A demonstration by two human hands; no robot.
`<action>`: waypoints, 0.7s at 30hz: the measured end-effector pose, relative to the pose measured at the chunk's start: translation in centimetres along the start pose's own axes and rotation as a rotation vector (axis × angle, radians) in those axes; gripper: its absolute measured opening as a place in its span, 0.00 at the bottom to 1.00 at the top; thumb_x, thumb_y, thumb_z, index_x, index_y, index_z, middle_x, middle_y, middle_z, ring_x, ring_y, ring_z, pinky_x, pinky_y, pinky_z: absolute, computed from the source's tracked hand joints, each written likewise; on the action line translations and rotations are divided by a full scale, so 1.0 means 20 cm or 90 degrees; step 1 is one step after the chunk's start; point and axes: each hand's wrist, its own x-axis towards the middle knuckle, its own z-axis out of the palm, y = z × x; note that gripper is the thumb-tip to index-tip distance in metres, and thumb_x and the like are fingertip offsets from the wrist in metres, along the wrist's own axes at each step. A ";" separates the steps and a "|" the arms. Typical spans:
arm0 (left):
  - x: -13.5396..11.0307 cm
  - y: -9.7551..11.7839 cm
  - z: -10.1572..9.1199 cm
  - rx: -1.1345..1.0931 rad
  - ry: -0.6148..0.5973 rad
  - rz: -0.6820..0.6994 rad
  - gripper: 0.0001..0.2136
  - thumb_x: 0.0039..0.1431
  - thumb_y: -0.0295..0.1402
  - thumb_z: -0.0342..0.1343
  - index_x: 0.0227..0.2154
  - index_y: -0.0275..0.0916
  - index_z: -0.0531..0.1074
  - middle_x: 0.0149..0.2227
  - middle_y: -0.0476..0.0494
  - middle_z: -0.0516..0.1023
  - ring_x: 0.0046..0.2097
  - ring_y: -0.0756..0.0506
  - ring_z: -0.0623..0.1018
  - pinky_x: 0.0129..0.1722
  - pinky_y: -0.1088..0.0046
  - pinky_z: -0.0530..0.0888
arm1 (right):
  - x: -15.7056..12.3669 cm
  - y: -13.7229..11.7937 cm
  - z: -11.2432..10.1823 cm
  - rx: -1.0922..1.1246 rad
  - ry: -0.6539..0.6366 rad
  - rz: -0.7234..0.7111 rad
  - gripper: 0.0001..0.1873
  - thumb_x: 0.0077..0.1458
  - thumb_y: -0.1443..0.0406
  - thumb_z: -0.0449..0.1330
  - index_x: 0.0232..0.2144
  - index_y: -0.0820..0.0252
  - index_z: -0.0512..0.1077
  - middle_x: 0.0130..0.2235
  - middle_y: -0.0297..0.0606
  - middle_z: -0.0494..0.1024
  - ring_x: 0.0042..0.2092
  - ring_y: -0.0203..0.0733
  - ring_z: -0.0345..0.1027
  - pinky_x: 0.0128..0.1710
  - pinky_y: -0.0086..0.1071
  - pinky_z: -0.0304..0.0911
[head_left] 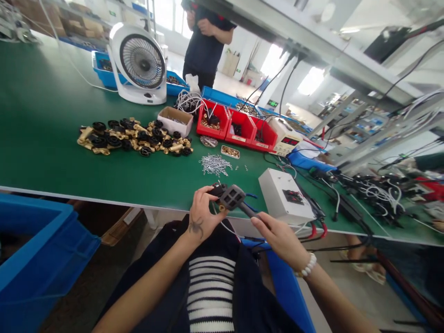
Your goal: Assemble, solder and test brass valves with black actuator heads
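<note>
My left hand (203,213) pinches a dark grey plastic part (229,197) with square openings, held just above the near edge of the green table (52,138). A small black piece (215,189) sits against its far end under my fingertips. My right hand (279,238) grips the thin dark handle end (250,212) of the same part, fingers closed round it. Both hands are over my lap, in front of a striped top.
On the table lie a heap of brass and black fittings (133,137), a pile of small metal pins (215,164), a cardboard box (175,121), red bins (239,127), a white fan (138,64) and a white switch box (285,196). Blue crate (38,254) at left. A person (206,41) stands beyond.
</note>
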 end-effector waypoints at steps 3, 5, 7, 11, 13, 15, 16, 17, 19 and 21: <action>0.01 0.00 0.00 0.020 -0.003 0.007 0.18 0.43 0.29 0.70 0.34 0.40 0.67 0.48 0.38 0.73 0.52 0.37 0.74 0.50 0.55 0.74 | 0.00 0.00 -0.04 0.005 0.100 -0.005 0.26 0.62 0.44 0.44 0.26 0.55 0.64 0.20 0.29 0.62 0.22 0.37 0.57 0.24 0.30 0.51; 0.01 0.00 -0.01 0.029 -0.005 0.010 0.19 0.42 0.28 0.71 0.34 0.40 0.67 0.48 0.38 0.73 0.51 0.37 0.74 0.49 0.55 0.75 | 0.01 -0.01 -0.05 0.022 0.185 0.003 0.27 0.63 0.43 0.41 0.28 0.55 0.64 0.20 0.29 0.62 0.22 0.37 0.57 0.24 0.30 0.51; 0.01 0.00 -0.01 0.034 -0.003 0.013 0.19 0.42 0.28 0.71 0.34 0.40 0.66 0.48 0.38 0.73 0.51 0.37 0.75 0.49 0.55 0.75 | 0.02 -0.01 -0.03 -0.016 0.186 0.004 0.27 0.62 0.42 0.41 0.26 0.54 0.62 0.19 0.29 0.62 0.21 0.37 0.56 0.23 0.30 0.49; 0.02 0.00 -0.01 0.039 -0.001 0.016 0.20 0.41 0.27 0.71 0.33 0.40 0.66 0.48 0.39 0.73 0.51 0.37 0.75 0.49 0.56 0.75 | 0.03 -0.01 -0.01 -0.107 0.080 -0.011 0.29 0.59 0.39 0.43 0.21 0.53 0.57 0.16 0.28 0.59 0.19 0.37 0.54 0.22 0.31 0.46; 0.02 0.00 -0.01 0.041 -0.006 0.018 0.20 0.41 0.29 0.71 0.33 0.41 0.66 0.47 0.40 0.73 0.50 0.38 0.75 0.48 0.56 0.75 | 0.03 -0.01 -0.02 -0.094 0.143 -0.005 0.29 0.60 0.39 0.42 0.21 0.53 0.57 0.17 0.28 0.59 0.20 0.37 0.55 0.23 0.30 0.48; 0.02 0.00 -0.01 0.042 -0.009 0.018 0.19 0.41 0.29 0.71 0.33 0.41 0.66 0.47 0.40 0.73 0.50 0.38 0.75 0.48 0.57 0.75 | 0.03 -0.01 -0.03 -0.078 0.233 0.007 0.28 0.61 0.40 0.41 0.22 0.53 0.56 0.18 0.29 0.61 0.20 0.37 0.56 0.23 0.30 0.50; 0.02 -0.01 -0.01 0.043 -0.008 0.017 0.19 0.42 0.30 0.71 0.33 0.41 0.66 0.48 0.40 0.73 0.50 0.38 0.75 0.48 0.56 0.75 | 0.04 -0.01 -0.02 -0.082 0.246 0.007 0.28 0.61 0.40 0.41 0.22 0.53 0.56 0.18 0.29 0.61 0.20 0.37 0.56 0.23 0.30 0.50; 0.02 -0.01 -0.01 0.042 -0.006 0.017 0.19 0.42 0.29 0.71 0.33 0.41 0.66 0.48 0.39 0.73 0.50 0.38 0.75 0.48 0.56 0.75 | 0.04 -0.01 -0.01 -0.093 0.230 0.004 0.28 0.60 0.40 0.41 0.22 0.53 0.56 0.17 0.29 0.61 0.20 0.38 0.56 0.23 0.30 0.49; 0.02 -0.01 -0.01 0.042 -0.002 0.019 0.19 0.42 0.29 0.70 0.33 0.40 0.66 0.47 0.39 0.73 0.51 0.38 0.75 0.48 0.56 0.75 | 0.05 -0.01 0.00 -0.129 0.146 -0.013 0.28 0.59 0.39 0.41 0.22 0.52 0.57 0.16 0.28 0.59 0.19 0.38 0.53 0.22 0.30 0.47; 0.02 -0.01 -0.01 0.040 -0.001 0.020 0.19 0.42 0.29 0.71 0.33 0.40 0.66 0.47 0.39 0.73 0.51 0.37 0.75 0.48 0.56 0.75 | 0.05 -0.01 0.00 -0.145 0.099 -0.030 0.28 0.59 0.39 0.43 0.21 0.52 0.57 0.16 0.28 0.58 0.18 0.37 0.52 0.21 0.30 0.45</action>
